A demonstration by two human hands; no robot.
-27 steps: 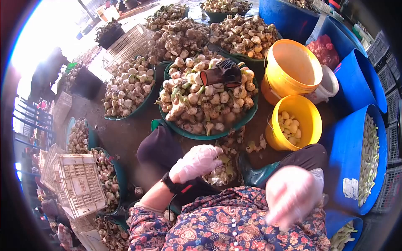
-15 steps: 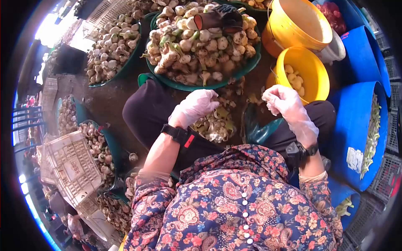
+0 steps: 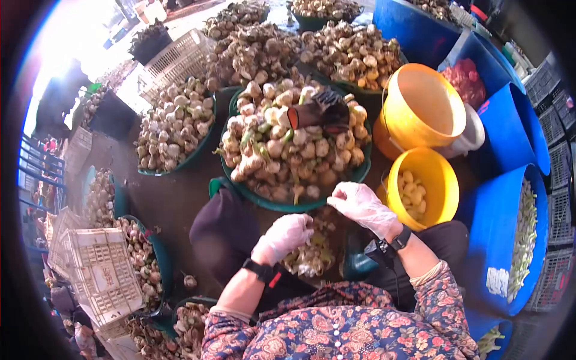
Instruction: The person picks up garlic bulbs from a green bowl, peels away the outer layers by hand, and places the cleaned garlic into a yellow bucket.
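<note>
- so the left hand [image 3: 285,238] is up over the lap in a thin see-through glove, fingers curled in toward the thumb, and honestly can't tell if it's pinching anything
- right hand [image 3: 363,207], same kind of glove, is a bit further forward, fingers bent over; can't tell whether the tips are pressed together or on something small
- the two hands are apart, fingertips facing each other across a small gap
- garlic-looking bulbs [image 3: 279,147] are heaped in the big green tub [image 3: 288,207] straight ahead, and the right fingertips show right by its near rim, no idea if they touch it
- dark gloves [image 3: 315,115], or something like them, lie on top of that heap
- pile of papery scraps [image 3: 309,259] on the ground just below the hands, between the legs
- yellow bucket [image 3: 443,189] sits to the right of the tub, near the right hand, with pale smooth pieces [image 3: 412,191] inside
- bigger yellow pail [image 3: 429,105] right behind it, tilted toward the camera
- blue barrel [image 3: 489,237] way off on the right has pale green bits [image 3: 523,240] in it
</note>
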